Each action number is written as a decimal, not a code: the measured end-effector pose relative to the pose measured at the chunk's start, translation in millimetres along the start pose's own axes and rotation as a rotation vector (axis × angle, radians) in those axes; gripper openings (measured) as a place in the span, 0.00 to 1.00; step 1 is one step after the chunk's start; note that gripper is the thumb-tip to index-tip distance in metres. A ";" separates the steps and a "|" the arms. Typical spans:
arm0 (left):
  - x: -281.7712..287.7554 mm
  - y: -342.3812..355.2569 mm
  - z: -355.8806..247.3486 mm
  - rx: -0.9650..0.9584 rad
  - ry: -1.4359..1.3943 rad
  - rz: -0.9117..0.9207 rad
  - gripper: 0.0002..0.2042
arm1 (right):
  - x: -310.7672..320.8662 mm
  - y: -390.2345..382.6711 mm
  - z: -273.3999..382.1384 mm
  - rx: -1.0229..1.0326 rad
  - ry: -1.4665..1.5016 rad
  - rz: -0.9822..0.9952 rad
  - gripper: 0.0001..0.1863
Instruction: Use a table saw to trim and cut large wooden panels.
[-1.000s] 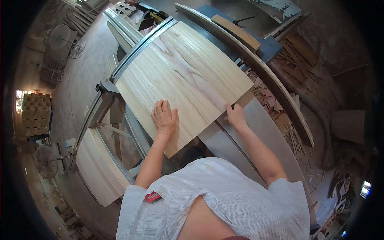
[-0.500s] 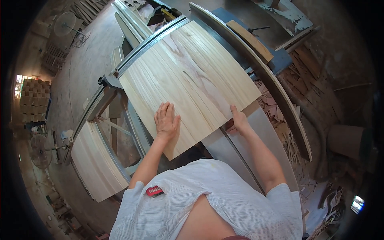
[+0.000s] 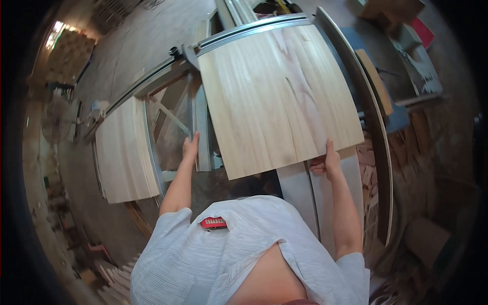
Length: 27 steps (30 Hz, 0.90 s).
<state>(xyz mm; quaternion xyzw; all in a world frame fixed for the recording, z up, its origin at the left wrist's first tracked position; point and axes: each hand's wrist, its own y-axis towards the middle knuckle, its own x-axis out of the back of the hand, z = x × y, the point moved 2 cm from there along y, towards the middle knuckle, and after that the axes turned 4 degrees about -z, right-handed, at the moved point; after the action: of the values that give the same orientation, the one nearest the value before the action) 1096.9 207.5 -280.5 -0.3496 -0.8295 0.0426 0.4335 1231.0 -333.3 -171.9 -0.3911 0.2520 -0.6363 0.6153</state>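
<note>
A wide, pale wooden board (image 3: 269,96) with a wavy grain and dark streaks lies on the saw table, its far edge along a metal fence rail (image 3: 254,33). My right hand (image 3: 330,161) pinches the near edge toward the right corner, thumb on top and fingers curled below. Left of the board, my left hand (image 3: 189,150) is closed at a metal bar (image 3: 193,101) of the side frame, its fingers partly hidden. Under the board's near edge, the grey table surface (image 3: 295,185) shows with a dark slot (image 3: 312,203).
Stacked boards (image 3: 124,152) rest on the frame at left. A long, curved-looking side rail (image 3: 381,152) runs along the right, beside a wooden block (image 3: 376,81) on a blue machine part. Wood offcuts (image 3: 368,173) lie beyond it. A stop (image 3: 175,52) sits on the rail.
My left hand has left the board's top and moved left to the metal frame. My right hand keeps its hold on the near edge. The whole view has turned and shifted.
</note>
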 end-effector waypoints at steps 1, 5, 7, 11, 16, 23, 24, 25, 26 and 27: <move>-2.7 3.7 -14.6 0.002 0.082 -0.013 0.38 | -3.0 -7.7 3.7 0.002 0.021 -0.022 0.52; -5.3 8.9 -22.6 0.012 0.112 -0.032 0.39 | -12.4 1.7 2.0 0.030 0.061 -0.038 0.48; 4.1 4.1 6.7 0.034 0.057 -0.041 0.39 | -14.4 13.9 3.6 0.018 0.028 0.022 0.49; 6.3 1.1 4.4 0.031 0.056 -0.068 0.40 | -22.4 7.6 12.0 0.025 0.034 0.022 0.51; 6.5 9.1 -5.1 0.028 -0.009 -0.068 0.39 | -26.2 7.9 25.7 0.043 0.057 0.001 0.51; 10.7 35.7 -16.7 0.020 0.000 -0.084 0.39 | -45.2 19.2 47.9 0.015 0.019 -0.018 0.53; 12.1 42.2 -16.8 0.022 0.008 -0.093 0.39 | -50.7 20.4 53.3 0.027 0.023 -0.031 0.53; 12.1 50.5 -23.6 0.016 0.012 -0.102 0.39 | -53.8 24.5 58.9 0.029 0.032 -0.035 0.53; 12.0 58.9 -29.9 0.007 0.015 -0.099 0.39 | -56.9 29.1 64.2 0.019 0.024 -0.033 0.53; 12.1 67.6 -36.1 -0.005 -0.004 -0.099 0.39 | -60.4 34.1 69.6 0.009 0.016 -0.031 0.53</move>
<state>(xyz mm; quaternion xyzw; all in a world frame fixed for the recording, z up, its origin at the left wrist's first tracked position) 1156.0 257.4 -275.0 -0.3093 -0.8466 0.0198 0.4327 1303.4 -266.9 -171.1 -0.3872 0.2481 -0.6500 0.6050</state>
